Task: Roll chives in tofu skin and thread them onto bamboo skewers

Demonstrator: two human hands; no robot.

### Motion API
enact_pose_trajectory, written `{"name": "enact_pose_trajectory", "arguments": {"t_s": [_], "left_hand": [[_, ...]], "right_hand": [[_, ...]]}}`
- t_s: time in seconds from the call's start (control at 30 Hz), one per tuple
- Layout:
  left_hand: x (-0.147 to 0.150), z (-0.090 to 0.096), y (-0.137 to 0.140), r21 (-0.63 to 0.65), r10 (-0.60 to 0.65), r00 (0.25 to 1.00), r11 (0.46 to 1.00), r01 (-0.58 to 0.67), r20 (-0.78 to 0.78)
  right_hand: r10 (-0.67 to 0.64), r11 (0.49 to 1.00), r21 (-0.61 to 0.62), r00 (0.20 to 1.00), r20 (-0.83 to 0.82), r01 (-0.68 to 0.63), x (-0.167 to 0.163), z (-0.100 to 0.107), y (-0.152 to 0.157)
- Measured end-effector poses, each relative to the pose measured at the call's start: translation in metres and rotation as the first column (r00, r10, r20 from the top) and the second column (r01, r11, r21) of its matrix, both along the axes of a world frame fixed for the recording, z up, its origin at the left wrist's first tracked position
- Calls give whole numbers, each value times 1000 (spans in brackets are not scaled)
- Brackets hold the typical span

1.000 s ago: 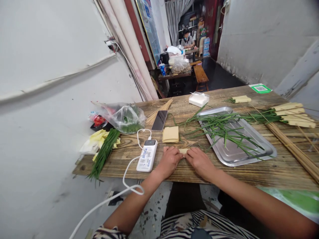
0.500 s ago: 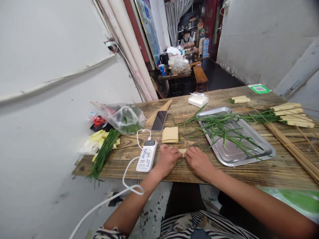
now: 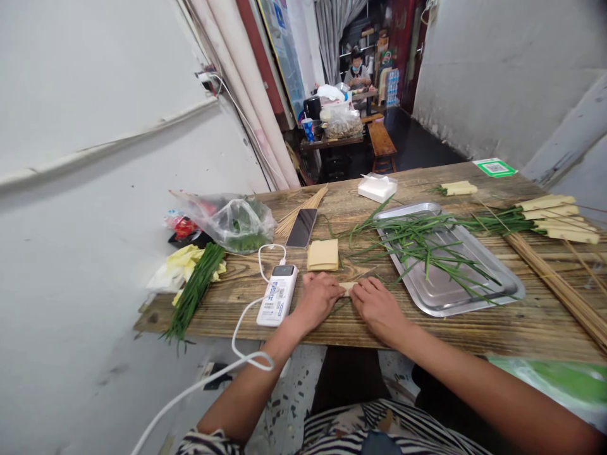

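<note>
Between my two hands lies a small pale yellow tofu-sheet roll (image 3: 348,287), with a few green strands beneath it on the wood. My left hand (image 3: 320,297) has its fingers closed on the left end of the roll. On the right end, my right hand (image 3: 377,306) grips with its fingers bent together. The hands hide most of the roll. Just beyond my left hand is a stack of square tofu sheets (image 3: 323,254). A metal tray (image 3: 441,303) with long green chives (image 3: 427,240) across it stands to the right of my right hand.
A white power bank (image 3: 277,297) with a cable and a phone (image 3: 301,227) lie left of the stack. Farther left are a chive bundle (image 3: 196,287) and a plastic bag (image 3: 237,221). Finished rolls (image 3: 552,215) and skewers (image 3: 559,287) lie right. A person (image 3: 358,72) sits far back.
Both hands stay on the roll in almost the same place. The view has shifted very slightly; the items on the table have not moved.
</note>
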State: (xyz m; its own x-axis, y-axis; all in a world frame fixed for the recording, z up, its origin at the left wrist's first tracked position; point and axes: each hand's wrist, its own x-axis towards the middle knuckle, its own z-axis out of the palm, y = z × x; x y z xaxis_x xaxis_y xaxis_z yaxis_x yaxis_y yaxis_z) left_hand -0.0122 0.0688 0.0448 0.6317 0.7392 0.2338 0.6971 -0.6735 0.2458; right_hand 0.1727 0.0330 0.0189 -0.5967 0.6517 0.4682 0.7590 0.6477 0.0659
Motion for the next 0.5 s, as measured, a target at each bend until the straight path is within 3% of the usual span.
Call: {"name": "enact_pose_trajectory", "arguments": {"t_s": [0.13, 0.23, 0.5], "left_hand": [[2, -12, -19, 206, 74, 997, 976, -72, -3], [5, -22, -33, 314, 35, 999, 949, -24, -31], [11, -35, -38, 293, 30, 998, 956, -14, -50]], "right_hand": [[-5, 999, -35, 1000, 22, 6, 1, 1, 5], [-7, 998, -61, 999, 42, 9, 3, 2, 9], [-47, 996, -72, 997, 54, 51, 5, 8, 12]]}}
